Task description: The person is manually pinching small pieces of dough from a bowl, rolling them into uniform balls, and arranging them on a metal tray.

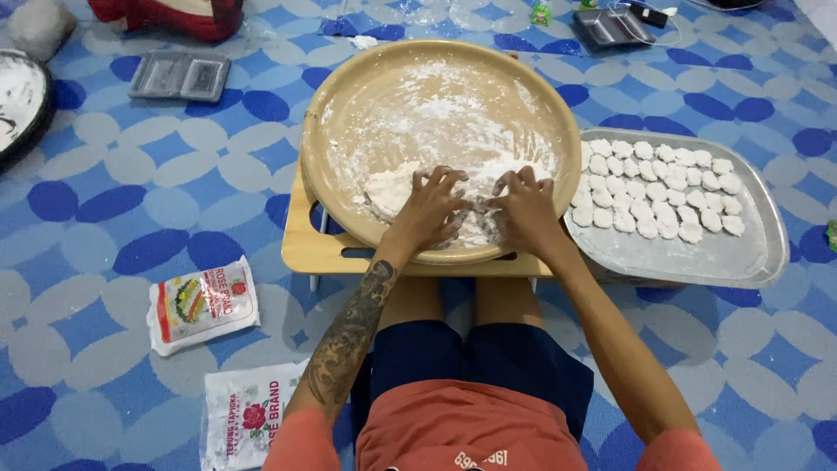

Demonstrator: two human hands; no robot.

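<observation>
Both hands, the left hand [432,208] and right hand [520,207], are pressing curled fingers into the dough [392,190] at the near edge of the round tray [349,96] (floury, on a low wooden stand [305,249]); neither is gripping; leaning hard there could tip the round tray; shaped pieces [658,187] are lying just right of it.

hands [475,209] kneading dough [392,190], round tray [349,96]

The person's left hand [429,209] and right hand [526,208] are covering part of the white dough lump [390,190], hiding whatever the fingertips are pinching. The dark round flour-dusted pan [19,103] is running off the left edge, and the red bag [170,15] is being cropped at the top.
</observation>
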